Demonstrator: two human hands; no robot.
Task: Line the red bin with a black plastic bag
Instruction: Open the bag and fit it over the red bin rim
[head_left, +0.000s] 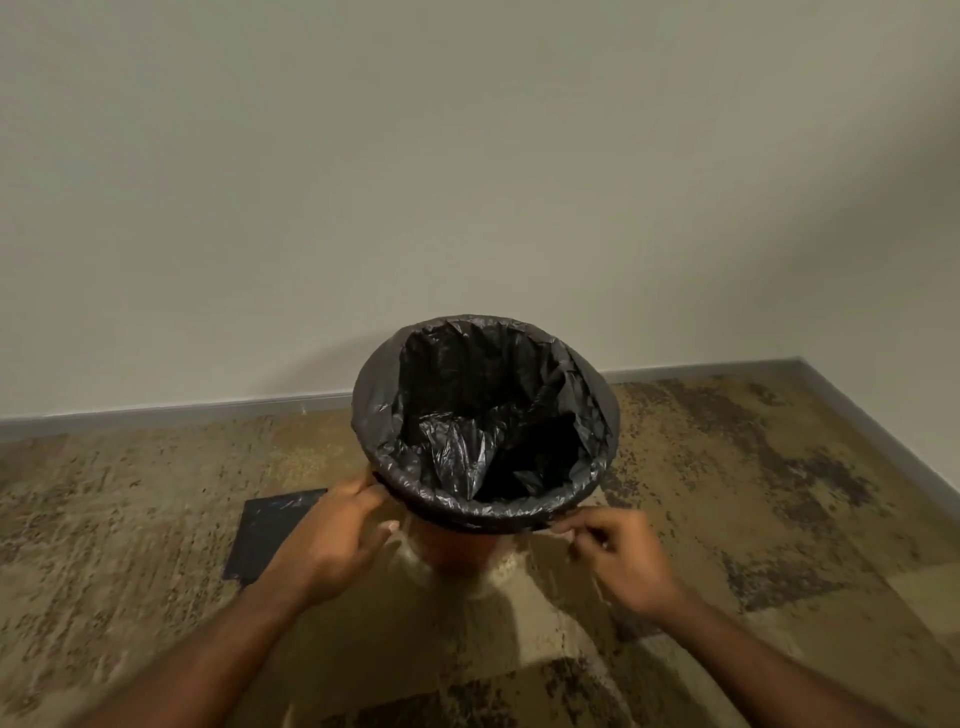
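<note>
**At the bin's near rim, a cuff that could slip**

Against the wall, on patchy brown carpet (156, 519), stands the bin (452, 545), and we place everything else by it. Its red side shows only as a blurred strip below the near rim; the rest is hidden under the bag (467, 415). The black bag sits inside the bin, its mouth folded out and down over the rim all the way round, its walls hanging crumpled in the hollow.

Our left hand (332, 540) is at the bin's near-left rim, fingers loosely curled and partly spread, fingertips touching the cuff's lower edge; we cannot tell whether it truly grips the plastic. Our right hand (618, 551) is at the near-right rim, fingers bunched as if pinching the cuff's edge, though motion blur keeps us from being sure.

Left of the bin, just beyond our left hand, a flat dark sheet (270, 530) lies on the carpet.

We judge the lining nearly done, with only the near cuff left to settle. The risks from here:

- Pulling down too hard could stretch or tear the thin film at the rim.
- Tugging one side more than the other could drag the far cuff up and off.
- Letting go of a shallow overlap could let the bag slide inward.
- Pressing sideways could tip the bin.
</note>
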